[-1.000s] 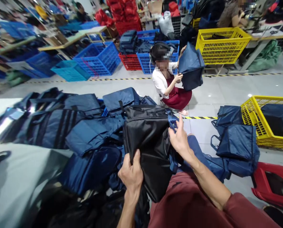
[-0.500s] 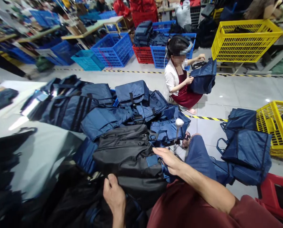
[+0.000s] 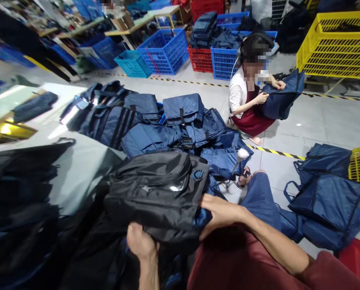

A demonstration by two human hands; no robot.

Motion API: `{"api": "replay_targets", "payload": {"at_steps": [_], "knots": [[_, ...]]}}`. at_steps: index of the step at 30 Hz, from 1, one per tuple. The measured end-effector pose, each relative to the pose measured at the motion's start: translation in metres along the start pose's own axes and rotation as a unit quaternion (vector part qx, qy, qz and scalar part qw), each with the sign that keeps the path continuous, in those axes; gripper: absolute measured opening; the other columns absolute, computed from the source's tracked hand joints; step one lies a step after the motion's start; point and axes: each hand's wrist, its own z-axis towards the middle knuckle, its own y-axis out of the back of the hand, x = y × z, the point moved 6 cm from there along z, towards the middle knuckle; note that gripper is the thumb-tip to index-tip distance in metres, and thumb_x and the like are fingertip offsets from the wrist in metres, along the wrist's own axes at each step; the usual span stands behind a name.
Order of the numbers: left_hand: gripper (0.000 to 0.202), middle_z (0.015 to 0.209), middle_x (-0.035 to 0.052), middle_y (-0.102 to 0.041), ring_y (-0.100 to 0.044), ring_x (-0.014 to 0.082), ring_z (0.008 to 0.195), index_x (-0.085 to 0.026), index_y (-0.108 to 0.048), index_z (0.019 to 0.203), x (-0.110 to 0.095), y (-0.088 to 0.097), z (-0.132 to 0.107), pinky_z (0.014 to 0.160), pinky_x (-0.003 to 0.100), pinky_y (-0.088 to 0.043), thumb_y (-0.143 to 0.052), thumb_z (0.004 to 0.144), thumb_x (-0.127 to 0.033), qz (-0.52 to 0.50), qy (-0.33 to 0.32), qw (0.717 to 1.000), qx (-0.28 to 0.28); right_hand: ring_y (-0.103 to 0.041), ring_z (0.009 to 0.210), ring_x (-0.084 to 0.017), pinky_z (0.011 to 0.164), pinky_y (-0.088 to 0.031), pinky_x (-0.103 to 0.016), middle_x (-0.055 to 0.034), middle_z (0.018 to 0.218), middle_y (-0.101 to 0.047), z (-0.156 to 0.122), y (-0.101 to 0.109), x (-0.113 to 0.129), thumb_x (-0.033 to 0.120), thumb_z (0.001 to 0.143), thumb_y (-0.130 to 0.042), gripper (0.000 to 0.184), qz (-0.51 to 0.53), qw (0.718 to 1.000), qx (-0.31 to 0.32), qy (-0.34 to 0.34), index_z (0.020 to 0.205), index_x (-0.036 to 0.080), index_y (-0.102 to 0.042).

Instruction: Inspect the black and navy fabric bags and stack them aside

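A black bag (image 3: 155, 193) with a zipped front pocket and a blue-backed ring near its right end lies across my lap area. My left hand (image 3: 141, 241) is closed on its lower edge, thumb on top. At the right end, my right hand (image 3: 220, 211) grips the bag where some blue fabric (image 3: 201, 217) shows; part of its fingers is hidden behind the bag. More black bags (image 3: 22, 213) lie dark and blurred at the left, on and beside a pale table (image 3: 77, 177).
Folded blue bags (image 3: 182, 108) are heaped beyond the black bag. Blue bags (image 3: 327, 205) stand on the floor at right, beside a yellow crate (image 3: 359, 165) and red stool (image 3: 353, 257). A crouching co-worker (image 3: 252, 92) handles a blue bag (image 3: 284, 96). Crates (image 3: 163, 50) line the back.
The black bag has turned, so its front pocket and ring now show. My right hand has shifted to its end with fingers spread wider. The view has swung left.
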Motion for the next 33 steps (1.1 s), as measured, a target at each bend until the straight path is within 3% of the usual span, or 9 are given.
{"api": "replay_targets", "payload": {"at_steps": [3, 7, 10, 13, 16, 20, 26, 29, 33], "knots": [[0.054, 0.069, -0.006, -0.049, -0.047, 0.0135, 0.068, -0.022, -0.051, 0.078, 0.005, -0.017, -0.003, 0.065, 0.028, -0.043, -0.068, 0.082, -0.073, -0.075, 0.061, 0.995, 0.011, -0.052, 0.152, -0.032, 0.132, -0.038, -0.046, -0.0143, 0.162, -0.059, -0.009, 0.027, -0.044, 0.058, 0.071, -0.101, 0.098, -0.044, 0.991, -0.127, 0.008, 0.156, 0.027, -0.063], [0.063, 0.074, -0.0041, -0.056, -0.052, 0.0141, 0.071, -0.021, -0.055, 0.082, 0.0, -0.034, -0.006, 0.066, 0.027, -0.045, -0.074, 0.076, -0.081, -0.134, 0.074, 0.988, 0.005, -0.059, 0.147, -0.031, 0.132, -0.039, -0.05, -0.0132, 0.154, -0.067, -0.024, 0.047, -0.1, 0.056, 0.09, -0.079, 0.065, 0.002, 0.953, -0.293, -0.079, 0.146, 0.025, -0.072], [0.062, 0.082, -0.0002, -0.062, -0.056, 0.0157, 0.077, -0.02, -0.059, 0.087, -0.007, -0.044, -0.005, 0.071, 0.028, -0.048, -0.07, 0.083, -0.081, -0.152, 0.066, 0.986, 0.037, -0.074, 0.122, -0.039, 0.121, -0.05, -0.058, -0.0127, 0.124, -0.083, -0.038, 0.039, -0.141, 0.063, 0.082, -0.073, 0.052, 0.016, 0.954, -0.213, -0.211, 0.115, 0.025, -0.087], [0.059, 0.083, 0.0015, -0.061, -0.053, 0.016, 0.08, -0.02, -0.059, 0.085, -0.013, -0.052, 0.005, 0.074, 0.027, -0.046, -0.061, 0.094, -0.078, -0.114, 0.023, 0.99, 0.082, -0.076, 0.12, -0.044, 0.116, -0.054, -0.057, -0.0122, 0.112, -0.086, -0.054, 0.051, -0.16, 0.071, 0.077, -0.069, 0.05, -0.034, 0.945, -0.185, -0.266, 0.092, 0.027, -0.089], [0.063, 0.075, -0.0013, -0.052, -0.046, 0.0147, 0.075, -0.021, -0.053, 0.077, -0.016, -0.049, 0.015, 0.069, 0.026, -0.04, -0.06, 0.095, -0.081, -0.099, 0.016, 0.993, 0.064, -0.079, 0.11, -0.041, 0.1, -0.064, -0.045, -0.0111, 0.098, -0.086, -0.066, 0.068, -0.147, 0.076, 0.075, -0.072, 0.052, -0.058, 0.945, -0.167, -0.277, 0.083, 0.027, -0.088], [0.069, 0.069, -0.0041, -0.043, -0.038, 0.0133, 0.07, -0.022, -0.045, 0.072, -0.026, -0.036, 0.03, 0.065, 0.027, -0.032, -0.06, 0.09, -0.088, -0.087, 0.017, 0.995, 0.051, -0.08, 0.093, -0.036, 0.082, -0.065, -0.035, -0.0096, 0.087, -0.084, -0.066, 0.096, -0.093, 0.078, 0.07, -0.081, 0.057, -0.087, 0.944, -0.196, -0.25, 0.083, 0.023, -0.088], [0.077, 0.069, -0.001, -0.055, -0.049, 0.0162, 0.07, -0.022, -0.055, 0.072, -0.015, -0.009, 0.059, 0.069, 0.029, -0.04, -0.07, 0.071, -0.097, -0.091, 0.069, 0.989, 0.089, -0.077, 0.094, -0.029, 0.085, -0.063, -0.034, -0.01, 0.102, -0.084, -0.009, 0.112, -0.031, 0.074, 0.084, -0.079, 0.061, -0.025, 0.968, -0.117, -0.22, 0.106, 0.018, -0.086], [0.081, 0.071, 0.0008, -0.061, -0.053, 0.0183, 0.072, -0.021, -0.058, 0.074, 0.015, -0.003, 0.059, 0.073, 0.031, -0.046, -0.071, 0.063, -0.1, -0.085, 0.116, 0.985, 0.095, -0.074, 0.102, -0.027, 0.096, -0.06, -0.039, -0.0106, 0.112, -0.082, 0.02, 0.12, -0.043, 0.074, 0.088, -0.077, 0.063, -0.014, 0.968, -0.193, -0.157, 0.118, 0.019, -0.079], [0.081, 0.072, 0.0032, -0.065, -0.053, 0.0182, 0.071, -0.019, -0.063, 0.072, 0.049, 0.01, 0.054, 0.067, 0.03, -0.045, -0.072, 0.062, -0.099, -0.03, 0.13, 0.989, 0.056, -0.068, 0.119, -0.028, 0.11, -0.053, -0.046, -0.0145, 0.132, -0.073, 0.014, 0.12, -0.089, 0.077, 0.088, -0.072, 0.072, -0.08, 0.925, -0.347, -0.134, 0.131, 0.019, -0.071]]}}
